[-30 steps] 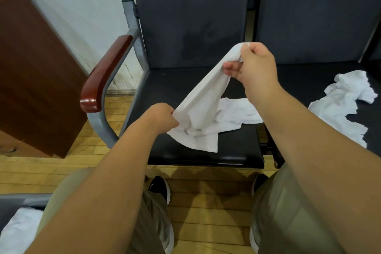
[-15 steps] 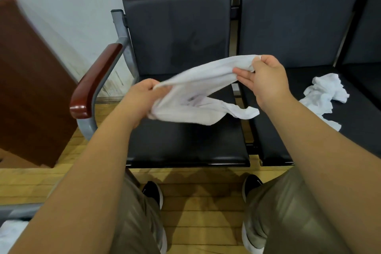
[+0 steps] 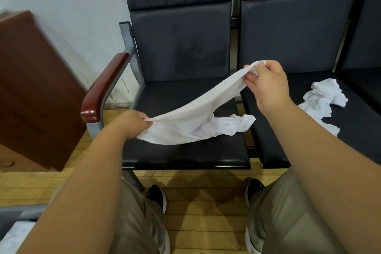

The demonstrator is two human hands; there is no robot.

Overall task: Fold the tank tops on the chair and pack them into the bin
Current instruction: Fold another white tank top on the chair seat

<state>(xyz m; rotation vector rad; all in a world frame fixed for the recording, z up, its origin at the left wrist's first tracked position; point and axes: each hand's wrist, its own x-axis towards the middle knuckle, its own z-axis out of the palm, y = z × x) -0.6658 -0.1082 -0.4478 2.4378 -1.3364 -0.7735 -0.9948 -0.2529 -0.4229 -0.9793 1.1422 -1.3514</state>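
Seating row took most of the view — black padded seats side by side, work going on over the leftmost one. Progress read as partway at best: grey container at the lower-left corner was probably the bin, with white fabric in it that could have been a packed top, too little showing to be sure. One white tank top was stretched in the air over the left seat, its low end looking to rest on the cushion, not yet folded. Second tank top lay crumpled on the next seat to the right, nothing touching it. My read: both needed folding and packing. Left hand gripped the near end of the stretched top, fingers curled round the cloth; right hand pinched the far end higher up, above the gap between the seats. Room: flat black cushion showed under and in front of the cloth, enough to lay it down. Limits — backrest behind, brown cabinet off to the left, wooden armrest just beside the left hand. Route to the probable bin ran down-left past that armrest; cloth could snag there.
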